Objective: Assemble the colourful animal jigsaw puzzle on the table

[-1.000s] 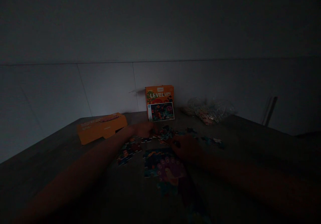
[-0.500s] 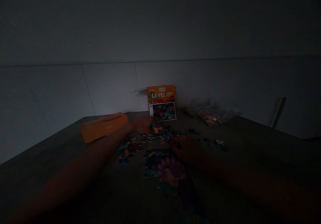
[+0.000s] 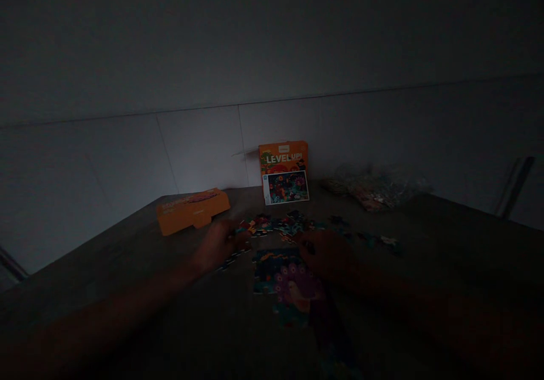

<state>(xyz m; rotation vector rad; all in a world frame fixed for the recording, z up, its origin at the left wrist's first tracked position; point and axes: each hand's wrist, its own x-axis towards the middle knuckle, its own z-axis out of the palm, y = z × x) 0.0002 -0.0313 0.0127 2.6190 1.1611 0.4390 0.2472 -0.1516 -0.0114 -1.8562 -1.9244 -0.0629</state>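
In dim light, my left hand is closed, its fingertips pinching a small teal jigsaw piece at the left end of the loose pieces. My right hand has curled fingers at the near edge of the pile of loose jigsaw pieces; what they grip, if anything, is too dark to make out. Between and below the hands lies a partly joined jigsaw with a purple peacock. Its right side is in shadow under my right hand and forearm.
An orange "LEVEL UP!" box stands against the wall, with a picture card leaning on it. An orange box lid lies at the left. Clear plastic bags of pieces rest at the back right. More loose pieces lie right of my right hand.
My left hand has drawn back from beside the picture card, toward me and left, to the left pieces. My right hand stays at the pile's near edge. The view has shifted slightly.
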